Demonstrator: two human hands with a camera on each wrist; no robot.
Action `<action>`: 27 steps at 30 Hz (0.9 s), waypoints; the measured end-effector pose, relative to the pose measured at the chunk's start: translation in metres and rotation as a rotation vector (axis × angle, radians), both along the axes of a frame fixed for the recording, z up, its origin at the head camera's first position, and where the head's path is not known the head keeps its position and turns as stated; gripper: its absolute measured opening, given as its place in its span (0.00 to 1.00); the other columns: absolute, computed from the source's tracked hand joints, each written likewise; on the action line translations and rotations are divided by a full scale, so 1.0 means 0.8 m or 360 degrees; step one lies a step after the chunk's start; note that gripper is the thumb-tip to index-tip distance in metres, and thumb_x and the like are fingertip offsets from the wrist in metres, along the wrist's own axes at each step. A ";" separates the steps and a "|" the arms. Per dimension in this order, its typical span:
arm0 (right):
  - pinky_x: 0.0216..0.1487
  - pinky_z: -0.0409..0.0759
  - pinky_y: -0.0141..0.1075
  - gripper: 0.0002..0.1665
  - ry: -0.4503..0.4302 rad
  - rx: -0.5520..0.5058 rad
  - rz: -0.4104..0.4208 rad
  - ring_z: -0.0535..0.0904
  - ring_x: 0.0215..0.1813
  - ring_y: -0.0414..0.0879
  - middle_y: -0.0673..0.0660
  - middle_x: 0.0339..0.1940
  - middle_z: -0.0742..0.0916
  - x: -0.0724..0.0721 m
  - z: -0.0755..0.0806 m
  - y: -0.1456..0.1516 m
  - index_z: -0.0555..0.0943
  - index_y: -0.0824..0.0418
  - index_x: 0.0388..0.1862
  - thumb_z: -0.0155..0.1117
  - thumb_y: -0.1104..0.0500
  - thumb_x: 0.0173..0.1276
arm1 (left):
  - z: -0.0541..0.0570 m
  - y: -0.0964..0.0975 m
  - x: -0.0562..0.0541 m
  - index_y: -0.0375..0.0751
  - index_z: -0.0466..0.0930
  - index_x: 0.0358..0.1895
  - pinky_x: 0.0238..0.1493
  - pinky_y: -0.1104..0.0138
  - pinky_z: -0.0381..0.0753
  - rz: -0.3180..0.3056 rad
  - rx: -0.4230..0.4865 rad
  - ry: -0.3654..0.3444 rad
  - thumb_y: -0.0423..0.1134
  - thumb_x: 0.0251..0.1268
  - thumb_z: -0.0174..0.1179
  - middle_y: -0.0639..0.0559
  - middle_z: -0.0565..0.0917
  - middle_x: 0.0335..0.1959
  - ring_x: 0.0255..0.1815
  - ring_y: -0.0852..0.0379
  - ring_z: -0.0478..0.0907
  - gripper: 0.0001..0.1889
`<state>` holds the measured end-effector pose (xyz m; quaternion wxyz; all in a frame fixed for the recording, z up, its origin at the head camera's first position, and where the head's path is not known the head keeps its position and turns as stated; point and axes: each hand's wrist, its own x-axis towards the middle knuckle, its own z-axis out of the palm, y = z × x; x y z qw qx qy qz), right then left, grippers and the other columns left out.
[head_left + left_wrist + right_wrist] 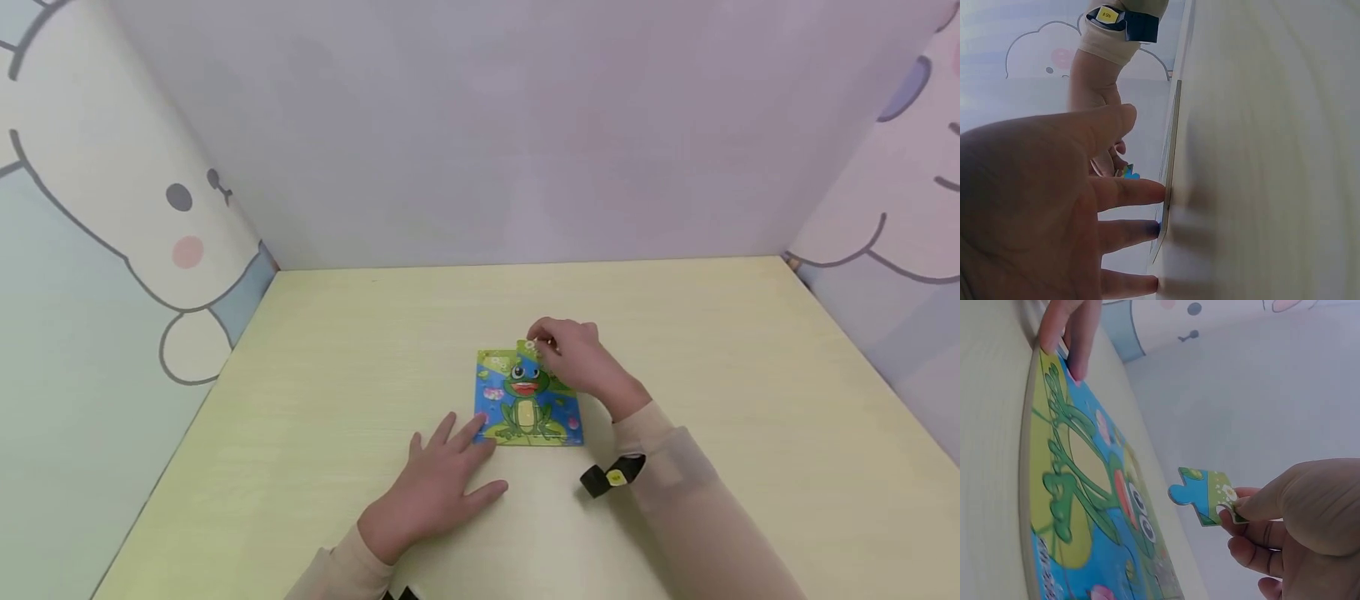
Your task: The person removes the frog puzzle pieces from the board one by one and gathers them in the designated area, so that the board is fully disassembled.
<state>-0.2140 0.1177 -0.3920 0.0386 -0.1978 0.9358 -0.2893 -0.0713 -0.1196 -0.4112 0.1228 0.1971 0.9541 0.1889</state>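
A frog jigsaw puzzle (527,417) in a thin flat board lies on the table, green frog on blue and yellow-green. My right hand (576,354) pinches a puzzle piece (1204,495) between thumb and fingers; the right wrist view shows it raised off the board, with a rounded blue tab and white flowers on green. Spread at the board's lower left corner, my left hand (435,487) touches its edge with straight fingertips (1154,230). From the head view, the right hand covers the puzzle's upper right part.
The pale yellow table (337,358) meets a plain whitish panel (480,150) at the back. Side panels with cartoon animals (142,192) stand left and right. A black band with a yellow tag (617,477) is on the right sleeve.
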 end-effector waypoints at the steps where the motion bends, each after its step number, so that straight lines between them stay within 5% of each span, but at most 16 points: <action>1: 0.68 0.60 0.62 0.13 -0.0008 0.0006 -0.0014 0.83 0.49 0.54 0.57 0.49 0.90 0.000 0.002 0.006 0.83 0.60 0.57 0.55 0.61 0.82 | 0.000 0.000 0.000 0.48 0.78 0.71 0.67 0.20 0.58 0.0003 0.0004 -0.0001 0.62 0.75 0.58 0.47 0.66 0.83 0.82 0.28 0.57 0.30; 13: 0.65 0.60 0.64 0.13 -0.0053 0.0112 -0.0119 0.82 0.45 0.55 0.60 0.45 0.90 -0.004 0.005 0.078 0.83 0.64 0.53 0.51 0.63 0.81 | 0.000 0.000 0.000 0.49 0.79 0.70 0.67 0.20 0.57 0.0017 0.0026 0.0001 0.62 0.74 0.59 0.47 0.66 0.83 0.83 0.28 0.56 0.30; 27: 0.63 0.62 0.65 0.12 -0.0125 0.0179 -0.0205 0.79 0.42 0.53 0.58 0.42 0.88 -0.002 -0.013 0.106 0.83 0.63 0.52 0.53 0.63 0.81 | 0.003 0.000 0.000 0.48 0.79 0.69 0.66 0.20 0.58 0.0007 0.0026 0.0020 0.63 0.74 0.59 0.46 0.67 0.82 0.82 0.28 0.58 0.30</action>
